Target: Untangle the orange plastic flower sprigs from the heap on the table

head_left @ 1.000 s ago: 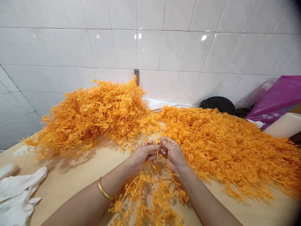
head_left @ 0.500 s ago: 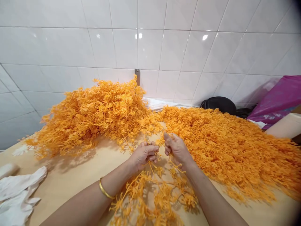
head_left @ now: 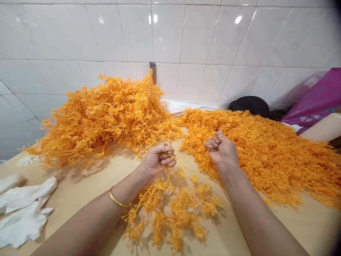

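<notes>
Left hand (head_left: pixel 157 161) | fingers (head_left: pixel 167 156) curled shut on orange sprigs (head_left: pixel 170 209) | right hand (head_left: pixel 222 151) fisted likewise | light, springy, snagging: take the stem (head_left: pixel 167 175)

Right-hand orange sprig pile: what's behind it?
A black bag sits behind the orange sprig pile, before white wall tiles; the bag's base and the tabletop beneath are covered.

Left hand (head_left: pixel 159 160) closed on a tangled orange branching sprig (head_left: pixel 170 202) dangling over the worktop (head_left: pixel 301 227). Right hand (head_left: pixel 222 149) in a fist beside a large orange heap (head_left: pixel 266 160); crumpled white gloves (head_left: pixel 23 213) far left.
</notes>
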Tool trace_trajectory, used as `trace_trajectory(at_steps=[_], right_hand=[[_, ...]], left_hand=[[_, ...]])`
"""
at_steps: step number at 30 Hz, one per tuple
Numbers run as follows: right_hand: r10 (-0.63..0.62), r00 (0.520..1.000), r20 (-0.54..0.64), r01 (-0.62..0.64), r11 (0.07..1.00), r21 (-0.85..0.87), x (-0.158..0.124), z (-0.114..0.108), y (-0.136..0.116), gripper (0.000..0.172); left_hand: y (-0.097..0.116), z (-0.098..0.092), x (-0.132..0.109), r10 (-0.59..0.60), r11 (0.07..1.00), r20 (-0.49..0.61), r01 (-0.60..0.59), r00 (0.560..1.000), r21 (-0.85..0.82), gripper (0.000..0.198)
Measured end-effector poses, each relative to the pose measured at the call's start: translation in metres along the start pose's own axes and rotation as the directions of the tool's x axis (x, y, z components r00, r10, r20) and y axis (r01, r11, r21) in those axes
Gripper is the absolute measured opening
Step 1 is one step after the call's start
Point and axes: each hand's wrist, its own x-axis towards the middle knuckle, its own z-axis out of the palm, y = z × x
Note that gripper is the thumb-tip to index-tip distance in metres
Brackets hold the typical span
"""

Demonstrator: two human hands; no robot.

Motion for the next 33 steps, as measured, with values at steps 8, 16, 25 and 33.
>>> trace_trajectory(at_steps=[8,16,25,33], right_hand=[[-0.538,0.820,0.195,0.343,0.190,-0.920,0.013,-0.030,-0.003,0.023],[0.287,0.721,0.631,0.504,0.406,-0.762,-0.019,-0.004,0.023,0.016],[0.203,0.744,0.636,0.536,0.388,-0.750,-0.018,-0.003,0.046,0.007],[0.257,0.881,0.396,0.120,0.691,-0.713,-0.006,-0.011,0.048,0.016]], left_hand=[[0.002,-0.010,0.004,0.044,0.998,-0.009,-0.043,0.999,0.046,0.023],[0.008,-0.023,0.010,0.129,0.990,-0.125,-0.120,0.984,0.080,0.014],[0.024,-0.025,0.009,0.213,0.911,-0.264,-0.093,0.941,0.401,0.028],[0.065,-0.017,-0.027,0.254,0.633,-0.402,0.163,0.880,0.756,0.056]])
